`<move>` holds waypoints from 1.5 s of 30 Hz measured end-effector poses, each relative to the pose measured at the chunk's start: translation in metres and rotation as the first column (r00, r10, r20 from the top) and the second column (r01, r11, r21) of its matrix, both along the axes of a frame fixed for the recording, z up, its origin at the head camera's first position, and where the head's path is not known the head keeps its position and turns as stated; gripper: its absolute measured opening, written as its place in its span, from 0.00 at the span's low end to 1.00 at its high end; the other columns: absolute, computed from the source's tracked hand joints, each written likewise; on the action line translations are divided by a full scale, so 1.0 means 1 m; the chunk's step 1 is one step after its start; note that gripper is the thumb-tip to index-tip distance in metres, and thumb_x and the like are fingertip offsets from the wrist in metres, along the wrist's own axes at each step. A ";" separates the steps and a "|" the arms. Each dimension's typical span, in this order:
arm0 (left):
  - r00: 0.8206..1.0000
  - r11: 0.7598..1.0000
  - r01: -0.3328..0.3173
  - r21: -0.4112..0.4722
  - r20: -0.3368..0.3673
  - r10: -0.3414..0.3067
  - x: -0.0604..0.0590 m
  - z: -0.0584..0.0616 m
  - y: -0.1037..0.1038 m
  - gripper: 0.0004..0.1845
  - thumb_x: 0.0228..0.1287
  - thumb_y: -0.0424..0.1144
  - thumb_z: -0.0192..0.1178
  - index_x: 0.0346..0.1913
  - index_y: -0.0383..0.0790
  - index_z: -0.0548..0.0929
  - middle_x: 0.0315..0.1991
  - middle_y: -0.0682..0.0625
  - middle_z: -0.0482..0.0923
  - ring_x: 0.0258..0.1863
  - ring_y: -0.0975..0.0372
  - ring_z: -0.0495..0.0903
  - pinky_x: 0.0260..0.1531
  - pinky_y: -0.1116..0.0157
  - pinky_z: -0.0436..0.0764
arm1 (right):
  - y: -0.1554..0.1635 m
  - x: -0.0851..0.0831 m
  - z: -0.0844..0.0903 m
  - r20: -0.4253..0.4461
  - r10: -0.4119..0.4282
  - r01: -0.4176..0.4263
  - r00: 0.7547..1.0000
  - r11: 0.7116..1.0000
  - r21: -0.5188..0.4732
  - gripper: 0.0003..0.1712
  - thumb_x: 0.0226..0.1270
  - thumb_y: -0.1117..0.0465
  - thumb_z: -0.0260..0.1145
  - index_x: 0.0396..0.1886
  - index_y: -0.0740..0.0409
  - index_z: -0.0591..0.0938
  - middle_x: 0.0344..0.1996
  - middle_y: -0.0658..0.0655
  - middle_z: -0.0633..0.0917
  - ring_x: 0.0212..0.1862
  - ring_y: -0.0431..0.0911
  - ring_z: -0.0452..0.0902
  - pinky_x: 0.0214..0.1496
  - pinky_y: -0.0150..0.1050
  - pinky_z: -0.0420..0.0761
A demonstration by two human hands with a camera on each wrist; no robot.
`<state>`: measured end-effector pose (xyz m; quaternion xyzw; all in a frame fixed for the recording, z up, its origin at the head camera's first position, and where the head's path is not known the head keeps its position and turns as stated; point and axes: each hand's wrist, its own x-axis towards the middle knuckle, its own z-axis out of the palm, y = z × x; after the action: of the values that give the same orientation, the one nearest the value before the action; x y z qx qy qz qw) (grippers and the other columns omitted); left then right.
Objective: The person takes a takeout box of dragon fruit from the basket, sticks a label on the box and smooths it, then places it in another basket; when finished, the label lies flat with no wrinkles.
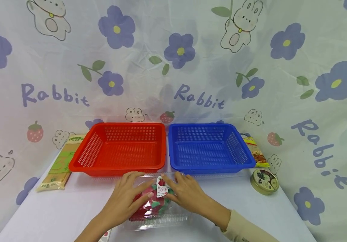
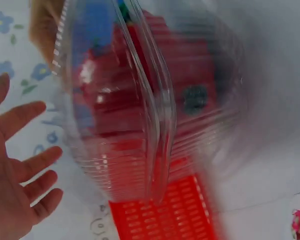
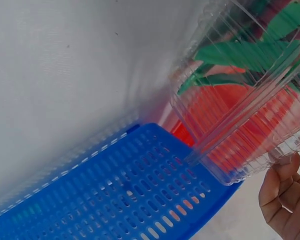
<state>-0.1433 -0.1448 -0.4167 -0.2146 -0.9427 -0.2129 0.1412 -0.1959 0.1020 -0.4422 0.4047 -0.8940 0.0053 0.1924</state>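
Both my hands rest on the clear plastic box [image 1: 155, 208] in front of me, my left hand [image 1: 125, 198] on its left side, my right hand [image 1: 188, 193] on its right, fingers meeting near its label [image 1: 162, 189]. Beyond stand a red basket [image 1: 119, 148] and a blue basket [image 1: 208, 146], side by side.

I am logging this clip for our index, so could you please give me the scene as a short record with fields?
Left hand: left hand rests on the clear plastic box, fingers straight
Right hand: right hand rests on the same lid
Box contents: red and green, white label on top
Behind the box: red basket on the left, blue basket on the right, side by side
Table left: flat yellow-green packet
Table right: round tin
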 end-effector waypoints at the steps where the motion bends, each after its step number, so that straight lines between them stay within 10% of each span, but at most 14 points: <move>1: 1.000 1.000 0.012 -0.025 0.003 -0.012 -0.006 -0.002 0.002 0.22 0.67 0.58 0.60 0.62 0.64 0.81 0.64 0.46 0.73 0.67 0.49 0.63 0.61 0.39 0.68 | 0.000 0.000 0.000 0.008 -0.001 0.001 1.000 1.000 -0.005 0.37 0.65 0.36 0.64 0.71 0.43 0.72 0.33 0.52 0.77 0.26 0.39 0.64 0.30 0.31 0.74; 7: 0.999 0.990 0.048 -0.132 0.010 -0.047 -0.028 -0.009 0.008 0.20 0.70 0.57 0.57 0.61 0.61 0.82 0.67 0.40 0.69 0.73 0.42 0.57 0.66 0.38 0.63 | 0.000 -0.001 -0.001 0.057 -0.001 0.002 0.998 1.000 -0.019 0.33 0.66 0.36 0.63 0.69 0.39 0.75 0.29 0.51 0.72 0.23 0.38 0.60 0.26 0.27 0.64; 19: 0.998 0.982 0.059 -0.180 0.011 -0.058 -0.033 -0.020 0.008 0.23 0.70 0.59 0.55 0.61 0.56 0.82 0.69 0.39 0.67 0.74 0.42 0.56 0.66 0.39 0.63 | 0.000 -0.002 0.002 0.142 -0.027 0.021 0.990 0.999 0.046 0.31 0.69 0.35 0.60 0.68 0.38 0.75 0.29 0.50 0.68 0.26 0.39 0.59 0.27 0.30 0.63; 31: 0.998 0.980 0.053 -0.193 -0.019 -0.058 -0.038 -0.025 0.007 0.21 0.73 0.58 0.52 0.59 0.55 0.84 0.70 0.40 0.67 0.73 0.42 0.57 0.66 0.40 0.64 | 0.003 -0.006 0.008 0.387 -0.043 0.039 0.921 0.999 0.017 0.36 0.70 0.28 0.46 0.73 0.33 0.68 0.35 0.53 0.72 0.28 0.39 0.66 0.33 0.31 0.73; 45: 0.996 0.968 0.050 -0.245 -0.056 -0.065 -0.038 -0.026 0.006 0.30 0.63 0.69 0.55 0.61 0.59 0.83 0.70 0.41 0.68 0.73 0.43 0.59 0.64 0.40 0.67 | 0.000 -0.012 0.001 0.340 -0.025 0.066 0.940 0.992 -0.109 0.23 0.77 0.41 0.51 0.63 0.38 0.79 0.26 0.49 0.68 0.21 0.36 0.59 0.23 0.27 0.63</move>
<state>-0.1814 -0.1388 -0.4424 -0.2642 -0.9501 -0.0929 0.1374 -0.2075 0.1017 -0.4414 0.3650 -0.9209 0.1233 0.0600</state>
